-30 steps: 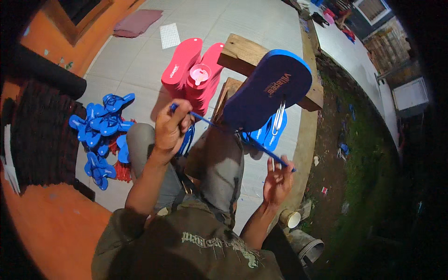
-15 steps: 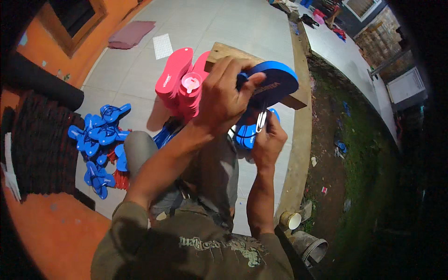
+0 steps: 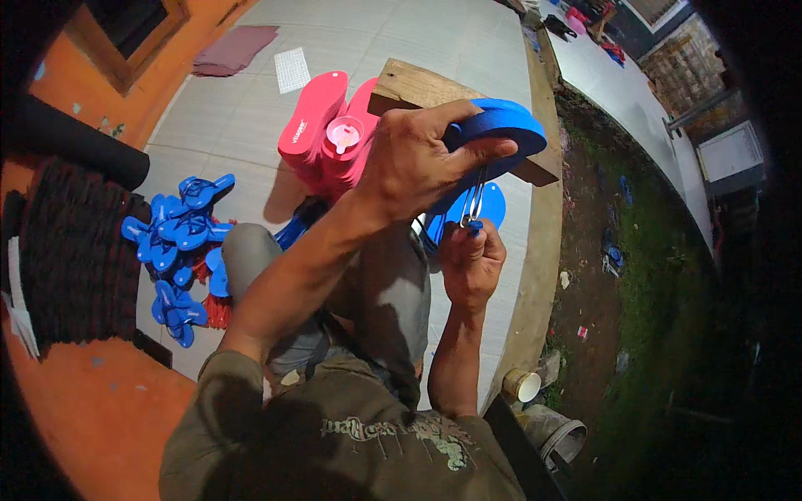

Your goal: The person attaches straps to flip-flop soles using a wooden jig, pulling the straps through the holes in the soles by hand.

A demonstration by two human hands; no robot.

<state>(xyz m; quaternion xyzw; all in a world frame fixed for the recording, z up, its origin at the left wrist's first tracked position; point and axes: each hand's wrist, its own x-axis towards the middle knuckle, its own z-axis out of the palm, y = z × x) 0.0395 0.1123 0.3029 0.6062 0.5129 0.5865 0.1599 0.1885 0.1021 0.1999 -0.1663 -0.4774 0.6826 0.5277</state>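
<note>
My left hand (image 3: 413, 159) is wrapped round a blue flip-flop sole (image 3: 501, 125), thumb on its near face, and tilts it up in front of the wooden block (image 3: 426, 87). Below it, my right hand (image 3: 473, 265) pinches a shiny, narrow two-pronged metal tool (image 3: 474, 200) whose upper end reaches the sole's underside. A small blue piece (image 3: 475, 227) shows at the right fingertips; I cannot tell whether it belongs to the tool or to a strap. Another blue sole (image 3: 489, 205) lies behind the right hand, partly covered.
Stacked pink soles (image 3: 313, 125) stand beyond my left forearm, a small pink cup (image 3: 343, 134) on top. Finished-looking blue flip-flops (image 3: 180, 230) are heaped at left beside a dark stack of sheets (image 3: 75, 259). The tiled floor ends at a concrete edge (image 3: 535, 275) on the right.
The blue sole has tipped to show more of its edge and shifted slightly right. My right hand has moved a little down, away from the sole, so more of the metal tool shows.
</note>
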